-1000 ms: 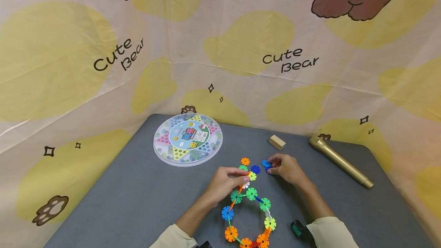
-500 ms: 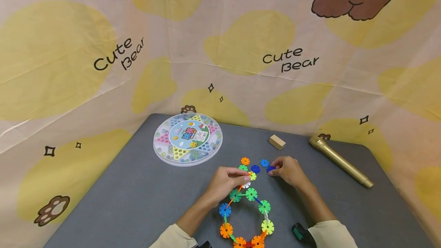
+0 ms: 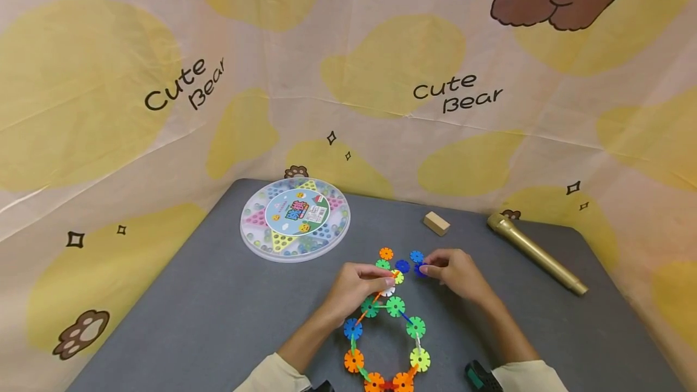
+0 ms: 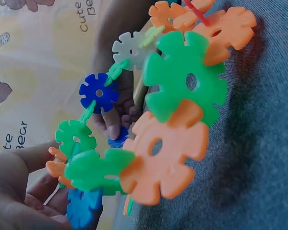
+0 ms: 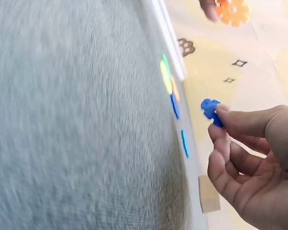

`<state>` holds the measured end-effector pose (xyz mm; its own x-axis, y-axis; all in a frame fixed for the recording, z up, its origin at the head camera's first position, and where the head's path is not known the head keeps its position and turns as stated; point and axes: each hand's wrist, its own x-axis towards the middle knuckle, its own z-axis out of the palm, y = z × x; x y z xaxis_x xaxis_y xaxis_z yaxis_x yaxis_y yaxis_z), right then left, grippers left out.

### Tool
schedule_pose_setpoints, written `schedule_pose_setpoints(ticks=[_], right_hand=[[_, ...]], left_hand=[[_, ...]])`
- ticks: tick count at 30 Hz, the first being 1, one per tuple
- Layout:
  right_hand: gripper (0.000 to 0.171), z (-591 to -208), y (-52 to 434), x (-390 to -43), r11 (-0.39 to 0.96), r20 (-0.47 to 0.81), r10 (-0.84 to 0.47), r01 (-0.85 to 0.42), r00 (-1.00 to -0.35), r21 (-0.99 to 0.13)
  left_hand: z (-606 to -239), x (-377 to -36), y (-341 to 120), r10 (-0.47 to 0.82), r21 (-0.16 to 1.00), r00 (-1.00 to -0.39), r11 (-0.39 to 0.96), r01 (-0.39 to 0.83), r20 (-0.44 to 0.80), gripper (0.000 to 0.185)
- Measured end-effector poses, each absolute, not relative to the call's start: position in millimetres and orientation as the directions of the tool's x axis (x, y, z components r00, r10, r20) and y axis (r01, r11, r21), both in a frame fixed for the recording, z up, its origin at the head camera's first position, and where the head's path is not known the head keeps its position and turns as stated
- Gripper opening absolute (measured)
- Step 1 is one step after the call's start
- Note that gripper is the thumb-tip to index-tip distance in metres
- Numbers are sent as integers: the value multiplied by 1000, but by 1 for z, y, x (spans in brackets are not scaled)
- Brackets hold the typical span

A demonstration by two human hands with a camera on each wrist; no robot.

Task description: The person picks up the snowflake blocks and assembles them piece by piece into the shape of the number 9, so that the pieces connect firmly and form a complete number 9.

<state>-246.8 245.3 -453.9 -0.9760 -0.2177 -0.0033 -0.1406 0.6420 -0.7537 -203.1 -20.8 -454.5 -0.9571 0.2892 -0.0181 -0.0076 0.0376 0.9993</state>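
My left hand grips the top of a ring-shaped chain of interlocking snowflake discs, whose green disc and lower orange disc show in the head view. In the left wrist view, a large green disc of the chain hangs in front of the fingers. To the right, my right hand pinches a dark blue snowflake disc between thumb and fingers, held up over the table. Between the hands lie loose discs: orange, green, yellow, dark blue and light blue.
A round Chinese checkers set lies at the back left of the grey table. Behind the right hand is a small wooden block. A gold tube-like stick lies at the right. Printed cloth hangs behind the table.
My right hand has picked up the dark blue disc beside the light blue one, which stays on the table, and has drawn slightly leftward. The hanging chain has swung left below my left hand.
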Motion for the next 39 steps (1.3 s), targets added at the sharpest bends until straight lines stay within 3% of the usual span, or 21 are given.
schedule_pose_setpoints(ticks=[7, 13, 28, 39], right_hand=[[22, -448, 234, -239, 429, -27, -241, -82, -970, -900], [33, -444, 229, -233, 319, -38, -267, -51, -963, -946], [34, -435, 223, -226, 313, -4, -361, -117, -932, -942], [22, -431, 219, -224, 325, 38, -396, -179, -917, -929]], left_hand=[[-454, -203, -21, 294, 999, -955, 31, -26, -34, 20], [-454, -203, -20, 296, 999, -955, 20, -33, -37, 21], [-454, -203, -21, 316, 998, -947, -8, -58, -52, 20], [-452, -202, -22, 297, 998, -954, -32, -44, -33, 17]])
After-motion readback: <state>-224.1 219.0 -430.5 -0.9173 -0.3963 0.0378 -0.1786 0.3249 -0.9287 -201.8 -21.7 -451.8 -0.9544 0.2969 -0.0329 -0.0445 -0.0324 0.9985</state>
